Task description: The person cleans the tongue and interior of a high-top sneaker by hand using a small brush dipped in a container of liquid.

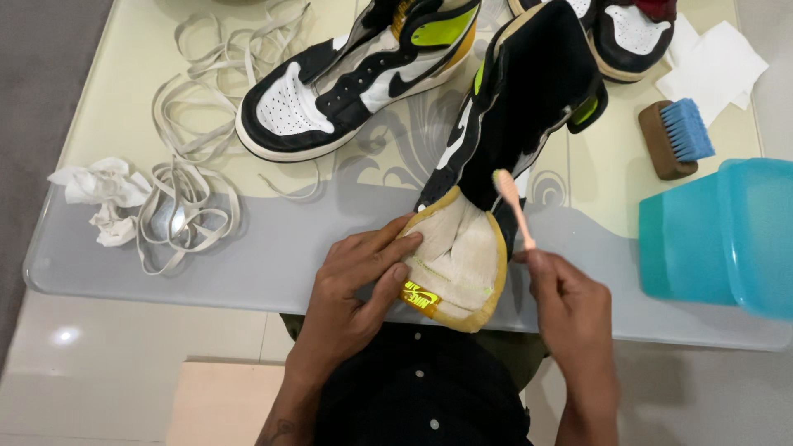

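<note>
Here, near the lower middle of the frame, the left hand (357, 285) lies curled over the padded tongue (458, 256) of a black high-top sneaker (529, 99), its fingers pressed together against the cream fabric and its thumb along the tongue's lower edge, just beside a yellow label. The sneaker itself stretches from the centre up toward the upper right, lying on its side on the glass table (248, 256) with its tongue pulled out toward the person. To the right of the tongue, the right hand (574, 318) pinches the handle of a pale pink toothbrush (514, 206) between thumb and fingertips; the brush head points upward and sits against the black inner lining at the top of the tongue. In the upper middle, a second sneaker (347, 83) in black, white and yellow rests on its sole, with no laces in it. Loose beige laces (186, 190) sprawl over the upper left of the table, with a crumpled white tissue (103, 194) beside them at the left edge. At the right edge stands a turquoise plastic tub (719, 239), and above it lies a brown brush with blue bristles (673, 136), near some white paper sheets (714, 62). Part of a third shoe (632, 33) shows at the top right.
</note>
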